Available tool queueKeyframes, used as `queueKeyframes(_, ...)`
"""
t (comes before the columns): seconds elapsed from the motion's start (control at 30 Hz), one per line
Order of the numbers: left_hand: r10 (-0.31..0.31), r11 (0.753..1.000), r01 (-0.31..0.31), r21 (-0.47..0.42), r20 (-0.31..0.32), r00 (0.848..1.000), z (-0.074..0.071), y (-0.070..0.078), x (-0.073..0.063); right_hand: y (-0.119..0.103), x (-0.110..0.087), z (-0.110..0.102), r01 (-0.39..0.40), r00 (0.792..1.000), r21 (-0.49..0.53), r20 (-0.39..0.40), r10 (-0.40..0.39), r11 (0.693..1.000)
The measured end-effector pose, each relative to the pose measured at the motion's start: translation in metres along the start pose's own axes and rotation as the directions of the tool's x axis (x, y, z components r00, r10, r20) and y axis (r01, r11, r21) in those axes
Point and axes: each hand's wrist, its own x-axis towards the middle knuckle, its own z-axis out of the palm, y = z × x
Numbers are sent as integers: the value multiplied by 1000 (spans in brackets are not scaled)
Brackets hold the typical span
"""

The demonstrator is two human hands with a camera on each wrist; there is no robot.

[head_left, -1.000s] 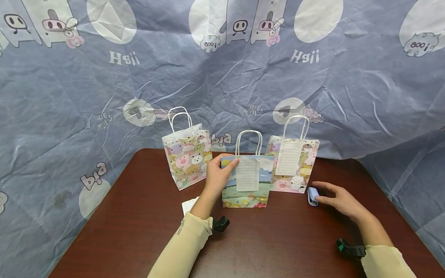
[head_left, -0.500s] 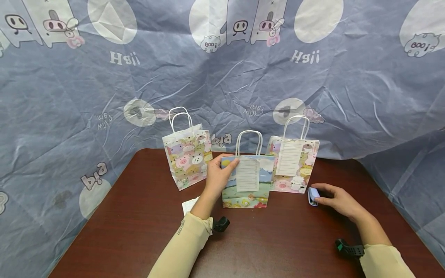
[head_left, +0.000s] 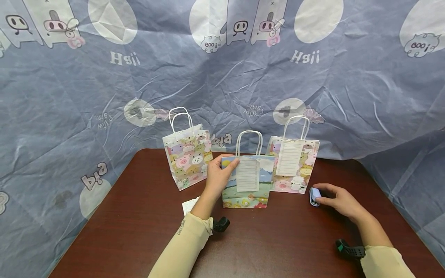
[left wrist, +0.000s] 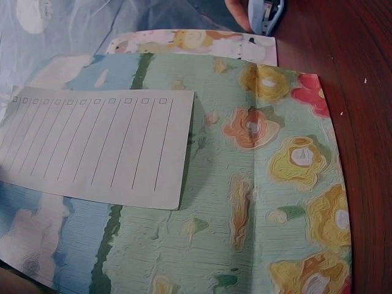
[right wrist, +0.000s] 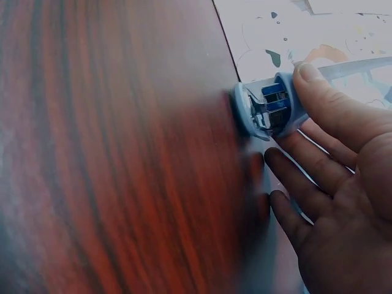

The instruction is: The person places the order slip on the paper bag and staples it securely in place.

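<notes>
My left hand [head_left: 218,175] pinches the upper left edge of a paper gift bag [head_left: 246,200] printed with sky and flowers, thumb in front. A lined checklist slip [left wrist: 98,147] lies flat against the bag's front, its top end at the bag's rim. To the right, my right hand [head_left: 342,200] holds a small light-blue stapler [head_left: 315,197] at the table surface. In the right wrist view the thumb presses one side of the stapler [right wrist: 272,105], with fingers on its other side. The left hand's fingers behind the bag are hidden.
Behind on the right stands an animal-print gift bag [head_left: 283,186] bearing another lined slip [head_left: 289,158]. A similar bag [head_left: 189,160] without a visible slip stands at the left. White paper [head_left: 189,205] lies partly under my left forearm on the brown table [head_left: 271,243].
The stapler has shifted very slightly to the right with my right hand. My left hand and the flowered bag stay in place.
</notes>
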Motion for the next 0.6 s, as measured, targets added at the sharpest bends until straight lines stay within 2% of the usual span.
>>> queueKeyframes(0.07,-1,1000,1,0,5,1000,0,0,0,-1,-2,-2,-2,1000,24,-10,2,1000)
queueKeyframes(0.17,-9,1000,9,-6,8,1000,0,-1,-1,-2,-7,-6,15,1000,115,-21,-13,993)
queueKeyframes(0.27,-12,1000,12,-6,5,1000,0,-2,0,-6,-10,-11,62,998,223,-20,-59,973)
queueKeyframes(0.37,-6,1000,6,-1,-1,1000,0,-2,0,-10,-12,-14,105,994,287,-24,-102,952)
queueKeyframes(0.47,-4,1000,4,0,-4,1000,0,0,0,-15,-14,-15,133,991,303,-37,-128,944)
queueKeyframes(0.6,-20,1000,20,1,-3,1000,0,3,-1,-21,-17,-17,171,985,250,-79,-156,953)
